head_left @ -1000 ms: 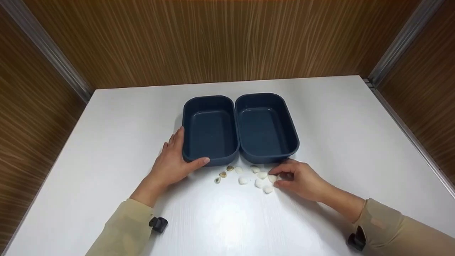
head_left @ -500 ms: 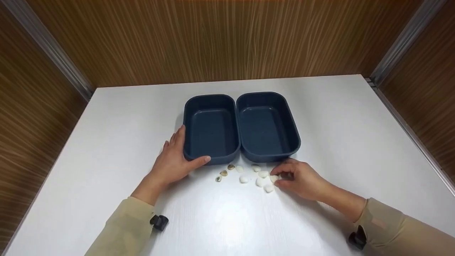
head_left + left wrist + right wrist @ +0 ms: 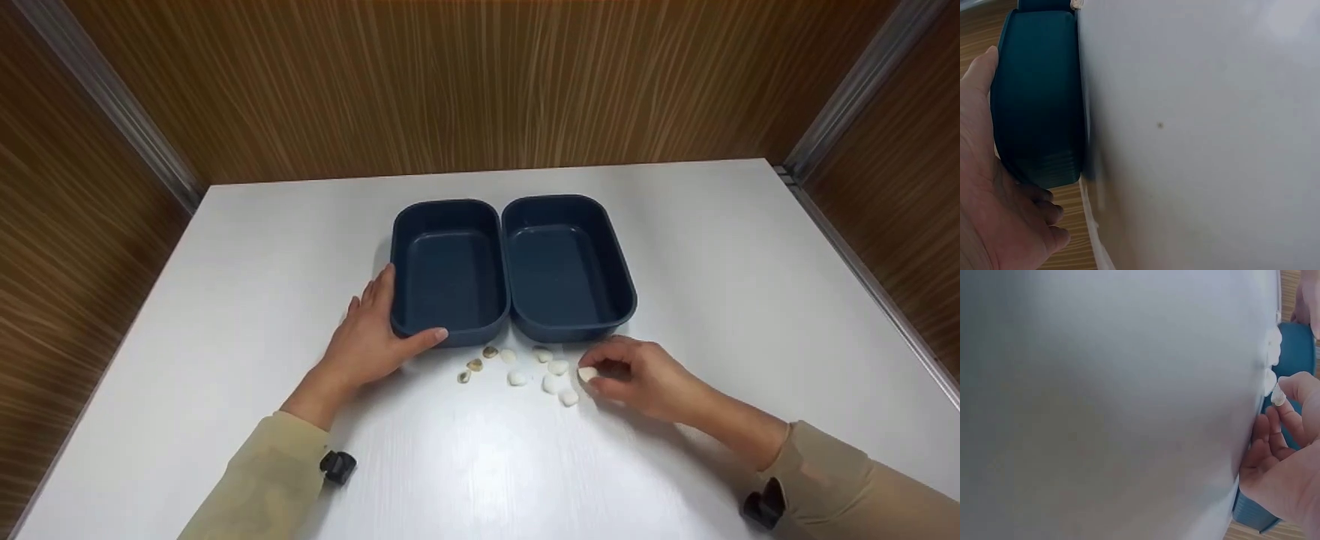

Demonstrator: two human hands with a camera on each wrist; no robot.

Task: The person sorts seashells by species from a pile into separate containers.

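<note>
Two dark blue rectangular boxes stand side by side in the head view, the left box (image 3: 450, 277) and the right box (image 3: 566, 270). My left hand (image 3: 367, 341) rests at the left box's near-left corner, fingers along its side and thumb over the front rim. My right hand (image 3: 649, 379) pinches a white seashell (image 3: 587, 373) between thumb and index finger, just in front of the right box. The right wrist view shows this seashell (image 3: 1278, 395) tilted up at the fingertips. Several white shells (image 3: 557, 367) lie to the left of that hand.
Three small brown shells (image 3: 475, 365) lie in front of the left box. Everything stands on a white table (image 3: 465, 465), with wood-grain panels (image 3: 480, 90) behind and at both sides. Black wrist mounts (image 3: 339, 466) sit at the sleeves.
My right hand has drawn slightly right with the pinched seashell, apart from the other shells and showing more between the fingertips. My left hand keeps its place on the left box.
</note>
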